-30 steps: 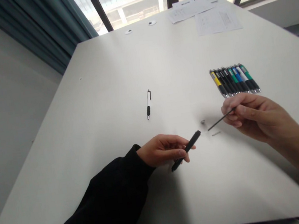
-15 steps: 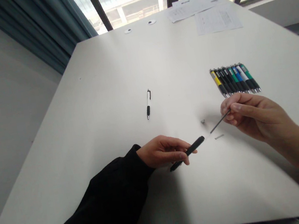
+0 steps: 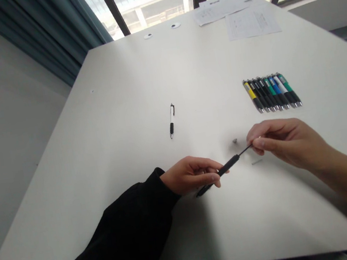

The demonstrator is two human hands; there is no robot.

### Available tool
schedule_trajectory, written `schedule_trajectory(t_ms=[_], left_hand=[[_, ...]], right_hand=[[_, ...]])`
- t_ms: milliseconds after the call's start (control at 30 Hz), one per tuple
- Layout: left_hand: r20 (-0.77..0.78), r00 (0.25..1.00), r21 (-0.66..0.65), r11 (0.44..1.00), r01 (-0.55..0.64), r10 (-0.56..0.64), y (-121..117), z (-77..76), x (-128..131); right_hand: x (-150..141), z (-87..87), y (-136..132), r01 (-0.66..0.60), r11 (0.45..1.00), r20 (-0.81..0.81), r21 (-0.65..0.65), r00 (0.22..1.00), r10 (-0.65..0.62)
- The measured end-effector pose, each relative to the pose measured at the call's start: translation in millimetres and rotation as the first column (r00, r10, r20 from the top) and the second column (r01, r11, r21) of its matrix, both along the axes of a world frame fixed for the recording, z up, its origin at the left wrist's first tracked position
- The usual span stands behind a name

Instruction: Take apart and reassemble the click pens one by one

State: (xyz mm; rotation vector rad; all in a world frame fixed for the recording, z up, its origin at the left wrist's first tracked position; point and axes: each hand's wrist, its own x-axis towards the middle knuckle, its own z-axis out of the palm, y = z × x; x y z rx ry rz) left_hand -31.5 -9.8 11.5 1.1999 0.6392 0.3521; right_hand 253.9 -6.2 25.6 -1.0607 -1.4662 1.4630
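Note:
My left hand (image 3: 193, 175) grips a black pen barrel (image 3: 227, 165), whose lower end sticks out past my fingers. In my right hand (image 3: 284, 141), finger and thumb pinch a thin black pen refill (image 3: 245, 150). The refill's far end meets the barrel's upper end, and seems to enter it. Just above the two lies a small metal pen tip (image 3: 234, 141). A short silver metal piece (image 3: 257, 162) rests below my right hand, apart from it.
A white pen (image 3: 171, 121) lies on the white table (image 3: 106, 157). A row of several coloured pens (image 3: 272, 93) lies beyond my right hand. Papers (image 3: 251, 22) and two small white discs (image 3: 174, 25) sit at the far edge, before the windows (image 3: 154, 2).
My right hand has moved left with the refill, bringing it from a gap to the barrel's end. The left hand has barely moved.

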Motion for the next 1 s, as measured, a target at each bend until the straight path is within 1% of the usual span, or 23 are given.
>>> schedule_trajectory(t_ms=[67,133,200,267,300,433,567,667,800,1000], left_hand=[[-0.031,1.0,0.011,1.0,0.005,-0.005,-0.5,-1.3,0.4],[-0.051,0.999,0.018,1.0,0.013,-0.012,-0.9,-2.0,0.7],[-0.055,0.998,0.016,1.0,0.017,-0.016,-1.1,-1.3,1.4],[-0.046,0.999,0.017,1.0,0.012,-0.011,-1.1,0.5,2.6],[-0.041,0.999,0.019,1.0,0.009,-0.009,-0.9,1.7,3.2],[-0.045,0.998,0.034,0.999,0.04,-0.038,-0.3,5.8,4.4],[-0.06,0.998,0.038,0.999,0.038,-0.035,-0.4,5.5,3.8],[-0.068,0.997,0.048,0.999,0.026,-0.023,-0.9,3.7,3.1],[-0.071,0.997,0.095,0.995,0.022,-0.015,-1.4,2.3,2.3],[-0.098,0.995,0.178,0.984,0.015,0.003,-2.2,-0.5,3.0]], right_hand=[[-5.8,0.4,-4.6,-0.087,0.996,0.127,0.027,0.988,0.083],[-9.9,1.9,-7.9,-0.138,0.988,0.147,0.071,0.981,0.126],[-10.8,3.6,-9.4,-0.111,0.991,0.125,0.08,0.987,0.1],[-9.1,4.7,-9.5,-0.065,0.996,0.118,0.057,0.991,0.058],[-8.0,5.0,-9.4,-0.063,0.997,0.126,0.046,0.99,0.056],[-7.8,5.9,-10.3,-0.143,0.989,0.17,0.048,0.976,0.133],[-13.9,8.5,-11.9,-0.181,0.979,0.216,0.089,0.963,0.158],[-16.5,11.2,-12.2,-0.205,0.969,0.277,0.141,0.948,0.16],[-16.9,12.5,-12.0,-0.23,0.948,0.358,0.219,0.923,0.141],[-18.8,11.2,-13.1,-0.266,0.92,0.421,0.288,0.898,0.128]])
